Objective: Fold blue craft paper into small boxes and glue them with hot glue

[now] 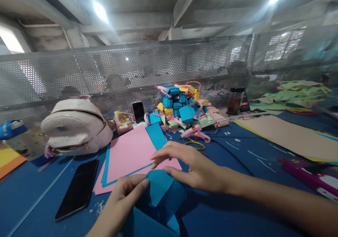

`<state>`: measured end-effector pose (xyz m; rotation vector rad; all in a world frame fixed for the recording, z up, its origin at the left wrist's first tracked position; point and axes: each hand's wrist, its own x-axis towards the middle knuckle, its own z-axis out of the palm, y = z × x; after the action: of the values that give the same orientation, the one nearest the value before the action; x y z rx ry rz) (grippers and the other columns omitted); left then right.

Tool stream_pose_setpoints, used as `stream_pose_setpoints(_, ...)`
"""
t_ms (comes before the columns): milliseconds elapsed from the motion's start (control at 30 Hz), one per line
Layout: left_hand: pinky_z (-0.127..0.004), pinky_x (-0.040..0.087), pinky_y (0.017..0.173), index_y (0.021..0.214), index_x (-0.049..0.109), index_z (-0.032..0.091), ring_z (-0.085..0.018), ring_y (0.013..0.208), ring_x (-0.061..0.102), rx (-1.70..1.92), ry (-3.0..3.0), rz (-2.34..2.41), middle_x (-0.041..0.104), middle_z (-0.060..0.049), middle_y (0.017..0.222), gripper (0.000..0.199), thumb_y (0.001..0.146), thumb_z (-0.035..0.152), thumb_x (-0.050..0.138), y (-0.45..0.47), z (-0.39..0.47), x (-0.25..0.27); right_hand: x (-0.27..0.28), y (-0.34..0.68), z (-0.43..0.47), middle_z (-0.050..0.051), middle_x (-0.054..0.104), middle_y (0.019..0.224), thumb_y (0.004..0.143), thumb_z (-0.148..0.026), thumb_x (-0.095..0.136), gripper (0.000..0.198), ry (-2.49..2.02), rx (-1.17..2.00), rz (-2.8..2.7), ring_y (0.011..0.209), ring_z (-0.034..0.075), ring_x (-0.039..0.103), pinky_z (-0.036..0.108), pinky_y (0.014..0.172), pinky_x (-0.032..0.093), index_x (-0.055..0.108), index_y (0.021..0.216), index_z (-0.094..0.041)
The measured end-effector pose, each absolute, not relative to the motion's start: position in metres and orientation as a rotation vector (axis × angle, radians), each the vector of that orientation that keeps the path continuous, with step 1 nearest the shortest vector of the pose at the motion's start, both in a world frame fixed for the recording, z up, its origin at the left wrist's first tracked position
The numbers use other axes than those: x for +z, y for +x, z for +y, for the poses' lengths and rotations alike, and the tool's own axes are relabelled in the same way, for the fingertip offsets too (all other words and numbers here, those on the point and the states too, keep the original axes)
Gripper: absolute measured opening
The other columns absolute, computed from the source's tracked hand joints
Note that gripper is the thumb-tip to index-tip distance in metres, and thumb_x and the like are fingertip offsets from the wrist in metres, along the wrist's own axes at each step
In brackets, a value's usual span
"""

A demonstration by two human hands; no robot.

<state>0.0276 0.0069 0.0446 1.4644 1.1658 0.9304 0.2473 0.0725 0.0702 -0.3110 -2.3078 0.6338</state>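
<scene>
A folded blue paper piece [161,194] lies low in the middle of the view, its flaps partly standing up. My left hand [129,194] pinches its upper left edge between thumb and fingers. Over its top right side hovers my right hand [187,163], fingers apart and curved, with nothing seen between them; whether the thumb touches the paper I cannot tell. Just beyond both hands is a stack of pink and blue paper sheets [132,152], with a blue strip [157,135] across its right corner. A pink glue gun [196,133] rests behind my right hand.
Finished-looking paper boxes [182,105] are heaped by the perforated metal screen [148,64]. A black phone [77,189], white backpack [76,128] and bottle [25,142] stand left. Right are yellow scissors [302,111], beige sheets [293,135] and a purple device [308,175]. A cable crosses the blue table.
</scene>
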Motion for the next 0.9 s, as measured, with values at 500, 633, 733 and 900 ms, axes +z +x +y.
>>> stream_pose_setpoints(500, -0.023, 0.035, 0.057, 0.058, 0.061, 0.014, -0.013, 0.057, 0.044, 0.902, 1.463, 1.169, 0.049, 0.001, 0.055, 0.053, 0.081, 0.062, 0.063, 0.0257, 0.0073, 0.0373, 0.0701, 0.2464, 0.0712, 0.007, 0.068, 0.12, 0.096, -0.015, 0.055, 0.03, -0.297, 0.623, -2.347, 0.113, 0.017, 0.059, 0.032, 0.097, 0.045, 0.056, 0.126, -0.018)
stream_pose_setpoints(633, -0.024, 0.034, 0.056, 0.064, 0.065, 0.013, -0.013, 0.056, 0.042, 0.885, 1.472, 1.186, 0.05, 0.001, 0.056, 0.052, 0.08, 0.063, 0.063, 0.028, 0.0067, 0.0416, 0.0702, 0.2466, 0.0718, 0.007, 0.068, 0.12, 0.096, -0.014, 0.055, 0.031, -0.3, 0.619, -2.356, 0.113, 0.017, 0.058, 0.032, 0.097, 0.045, 0.056, 0.127, -0.018)
stream_pose_setpoints(733, -0.024, 0.034, 0.057, 0.067, 0.066, 0.013, -0.012, 0.056, 0.041, 0.882, 1.481, 1.182, 0.048, 0.001, 0.056, 0.052, 0.08, 0.063, 0.062, 0.0294, 0.0067, 0.044, 0.0702, 0.2468, 0.0724, 0.008, 0.068, 0.119, 0.096, -0.013, 0.055, 0.032, -0.305, 0.62, -2.351, 0.112, 0.018, 0.059, 0.033, 0.096, 0.046, 0.056, 0.127, -0.018)
stream_pose_setpoints(900, -0.024, 0.033, 0.056, 0.065, 0.065, 0.013, -0.012, 0.055, 0.039, 0.883, 1.476, 1.189, 0.047, 0.001, 0.056, 0.053, 0.08, 0.064, 0.062, 0.0284, 0.0078, 0.041, 0.0705, 0.2476, 0.0731, 0.008, 0.068, 0.118, 0.095, -0.012, 0.054, 0.031, -0.309, 0.623, -2.342, 0.11, 0.018, 0.06, 0.034, 0.096, 0.046, 0.056, 0.126, -0.018)
